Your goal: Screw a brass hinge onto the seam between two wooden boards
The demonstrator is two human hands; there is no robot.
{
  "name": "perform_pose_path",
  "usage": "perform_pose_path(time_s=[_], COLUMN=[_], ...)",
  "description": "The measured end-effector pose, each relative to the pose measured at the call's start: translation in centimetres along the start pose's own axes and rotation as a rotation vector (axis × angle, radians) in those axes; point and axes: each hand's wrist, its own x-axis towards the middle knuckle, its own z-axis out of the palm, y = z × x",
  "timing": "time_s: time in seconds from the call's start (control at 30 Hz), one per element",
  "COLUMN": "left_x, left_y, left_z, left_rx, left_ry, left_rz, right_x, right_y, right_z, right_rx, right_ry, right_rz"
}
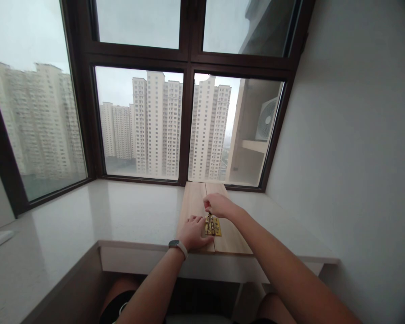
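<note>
Two pale wooden boards (193, 204) lie side by side on the window sill, with a narrow seam between them. A small yellow, hinge-like plate (218, 227) with dark spots and a striped middle strip lies across the seam. My left hand (193, 234) rests flat on the left board, fingers spread. Its thumb reaches along the plate's near edge. Above the plate, the fingers of my right hand (218, 204) are pinched around the top of a slim dark tool (209, 219) that slants down to the plate. Its exact kind and tip are too small to make out.
The white sill (138, 211) runs along both sides of the boards, its front edge close to my forearms. Behind stands a brown window frame (188, 121). A grey wall (340, 135) rises on the right. My legs are below the sill.
</note>
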Motion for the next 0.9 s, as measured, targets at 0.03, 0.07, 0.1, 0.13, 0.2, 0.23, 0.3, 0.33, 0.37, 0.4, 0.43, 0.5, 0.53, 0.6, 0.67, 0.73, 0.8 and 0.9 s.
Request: perform_pose_path(time_s=[0.03,0.07,0.1,0.13,0.2,0.23,0.3,0.33,0.37,0.4,0.43,0.5,0.53,0.6,0.67,0.73,0.8,0.9], left_x=[-0.02,-0.03,-0.03,-0.03,-0.01,0.00,-0.01,-0.03,-0.05,-0.07,-0.08,-0.09,-0.08,-0.04,-0.01,0.00,-0.01,-0.04], left_y=[0.03,0.05,0.04,0.02,-0.05,-0.07,-0.10,-0.10,-0.08,-0.06,-0.04,-0.01,-0.01,-0.03,-0.09,-0.17,-0.25,-0.30], left_z=[-0.05,-0.07,-0.07,-0.05,0.03,0.07,0.11,0.10,0.08,0.05,0.02,-0.02,-0.02,0.04,0.13,0.21,0.26,0.30], left_rx=[-0.001,-0.003,-0.004,-0.006,-0.011,-0.013,-0.013,-0.012,-0.011,-0.010,-0.012,-0.020,-0.024,-0.029,-0.026,-0.023,-0.023,-0.025], left_ry=[0.001,0.003,0.005,0.008,0.012,0.013,0.010,0.007,0.005,0.004,0.006,0.011,0.014,0.021,0.025,0.029,0.029,0.032], left_rz=[0.000,0.001,0.002,0.004,0.008,0.009,0.007,0.003,0.000,-0.003,-0.003,0.000,0.001,0.002,0.003,0.009,0.018,0.026], right_x=[0.01,0.01,-0.01,-0.05,-0.18,-0.23,-0.27,-0.25,-0.20,-0.13,-0.06,0.04,0.07,0.05,0.01,0.00,0.02,0.05], right_y=[-0.04,-0.06,-0.07,-0.05,0.05,0.12,0.29,0.36,0.41,0.45,0.46,0.43,0.41,0.38,0.39,0.47,0.59,0.69], right_z=[-0.07,-0.13,-0.19,-0.24,-0.27,-0.27,-0.21,-0.18,-0.14,-0.10,-0.06,0.02,0.06,0.12,0.15,0.15,0.14,0.12], right_rx=[-0.014,-0.028,-0.039,-0.044,-0.042,-0.040,-0.036,-0.038,-0.041,-0.047,-0.055,-0.071,-0.077,-0.079,-0.069,-0.053,-0.046,-0.049], right_ry=[-0.004,-0.011,-0.022,-0.032,-0.049,-0.055,-0.063,-0.069,-0.076,-0.079,-0.078,-0.061,-0.048,-0.031,-0.038,-0.058,-0.068,-0.056], right_rz=[0.011,0.017,0.016,0.007,-0.026,-0.042,-0.058,-0.055,-0.046,-0.032,-0.017,0.014,0.030,0.058,0.062,0.030,-0.015,-0.053])
